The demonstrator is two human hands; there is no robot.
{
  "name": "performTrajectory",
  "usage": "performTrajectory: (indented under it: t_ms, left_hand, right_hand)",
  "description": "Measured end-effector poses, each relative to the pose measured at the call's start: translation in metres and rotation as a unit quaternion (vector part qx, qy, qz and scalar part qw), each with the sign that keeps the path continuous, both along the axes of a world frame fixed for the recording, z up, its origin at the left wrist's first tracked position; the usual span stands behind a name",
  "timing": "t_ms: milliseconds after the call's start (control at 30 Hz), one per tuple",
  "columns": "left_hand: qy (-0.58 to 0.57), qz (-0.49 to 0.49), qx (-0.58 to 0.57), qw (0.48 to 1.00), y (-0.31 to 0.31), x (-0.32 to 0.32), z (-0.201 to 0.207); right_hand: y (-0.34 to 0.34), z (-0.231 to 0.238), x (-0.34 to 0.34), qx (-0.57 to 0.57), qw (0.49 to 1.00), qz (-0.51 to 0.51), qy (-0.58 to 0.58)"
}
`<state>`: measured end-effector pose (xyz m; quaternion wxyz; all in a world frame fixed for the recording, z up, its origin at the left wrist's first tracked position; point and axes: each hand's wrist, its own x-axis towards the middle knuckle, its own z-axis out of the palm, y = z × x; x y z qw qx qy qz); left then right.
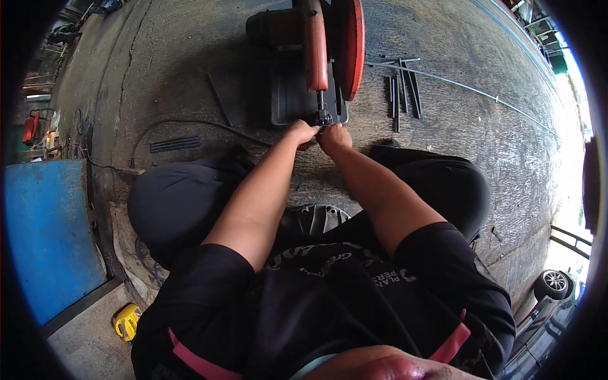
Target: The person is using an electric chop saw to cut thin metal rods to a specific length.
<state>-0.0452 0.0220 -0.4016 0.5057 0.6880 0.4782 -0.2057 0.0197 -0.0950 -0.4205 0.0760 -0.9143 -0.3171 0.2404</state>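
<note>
A worn, grey concrete floor (481, 152) spreads around a blue panel (47, 234) lying at its left edge. Just below the panel's lower corner sits a yellow tape measure (127, 320). Far right of the panel, bright daylight floods in beside a parked car's wheel (555, 283).

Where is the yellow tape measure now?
The tape measure lies on the concrete floor at the lower left of the head view, beside the person's left sleeve, below the blue panel.

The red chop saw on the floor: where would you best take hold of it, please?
Grip the chop saw by its long red handle bar, coming from above on the near side: the bar points toward the person and lies clear beside the red blade guard.
</note>
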Motion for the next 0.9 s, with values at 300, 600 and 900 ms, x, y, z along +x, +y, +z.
performTrajectory:
  t_ms: [300,600,900]
  left_hand:
    - [0.110,-0.197,0.158,0.961,-0.001,0.017,-0.004]
    - [-0.016,-0.244,0.128,0.961,0.012,0.015,0.016]
    - [-0.056,0.019,-0.285,0.957,0.041,-0.025,-0.032]
  right_hand:
    - [0.009,0.003,-0.011,0.051,0.991,-0.125,0.022]
    - [0.015,-0.001,-0.016,0.081,0.968,-0.225,0.077]
    - [0.016,0.021,-0.003,0.023,0.976,-0.169,0.132]
